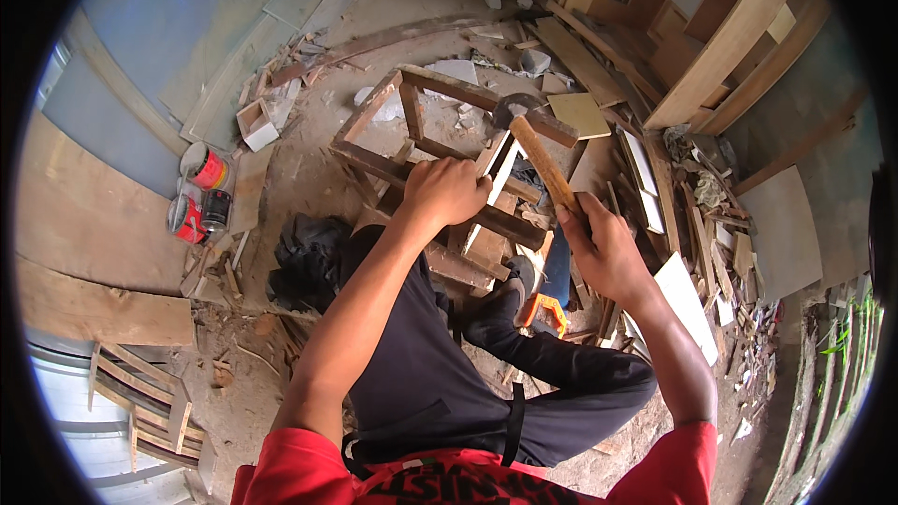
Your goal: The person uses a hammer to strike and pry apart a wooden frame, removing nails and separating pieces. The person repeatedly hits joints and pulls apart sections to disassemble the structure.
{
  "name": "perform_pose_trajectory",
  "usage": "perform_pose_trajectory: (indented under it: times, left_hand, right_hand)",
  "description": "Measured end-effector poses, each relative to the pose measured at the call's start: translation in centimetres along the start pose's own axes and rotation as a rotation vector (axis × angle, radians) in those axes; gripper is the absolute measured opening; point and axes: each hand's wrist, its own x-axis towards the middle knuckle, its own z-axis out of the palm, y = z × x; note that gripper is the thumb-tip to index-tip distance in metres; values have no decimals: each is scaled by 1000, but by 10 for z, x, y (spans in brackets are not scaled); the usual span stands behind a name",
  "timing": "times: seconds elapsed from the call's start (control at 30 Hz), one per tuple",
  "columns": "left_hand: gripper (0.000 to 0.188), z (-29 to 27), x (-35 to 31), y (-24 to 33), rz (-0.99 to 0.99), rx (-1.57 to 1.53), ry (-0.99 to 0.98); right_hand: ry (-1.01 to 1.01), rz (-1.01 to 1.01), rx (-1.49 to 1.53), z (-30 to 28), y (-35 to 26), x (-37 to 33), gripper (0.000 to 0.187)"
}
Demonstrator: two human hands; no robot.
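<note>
Apparently, the step in hand is hammering on the frame [371, 162], which is placed before the person's legs [412, 355]. The left hand [446, 192] is closed over the near rail of the frame, with the fingers curled; whether it also pinches the pale strip [505, 171] just beside it, I cannot tell. The right hand [606, 248] is closed fully around the handle of the hammer [547, 164], to the right of the frame, and the hammer's head appears over the far rail; whether it touches the wood is not clear. In my judgement, a good stroke now calls for a firm left hold, so that the frame does not slip, and for a straight swing which keeps away from the left knuckles. The saw [552, 302] lies on the near right side of the frame, and the tins [208, 168] are well apart, on its left.
</note>
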Motion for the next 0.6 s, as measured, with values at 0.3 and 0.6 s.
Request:
perform_pose_trajectory:
  times: [0.3,0.6]
  left_hand:
    - [40,-5,-20,6,-78,-87,-14]
    - [40,-18,-37,2,-96,-18,-84]
  right_hand:
    - [92,288,224,-11,14,-19,24]
    - [89,158,126,-3,4,-18,21]
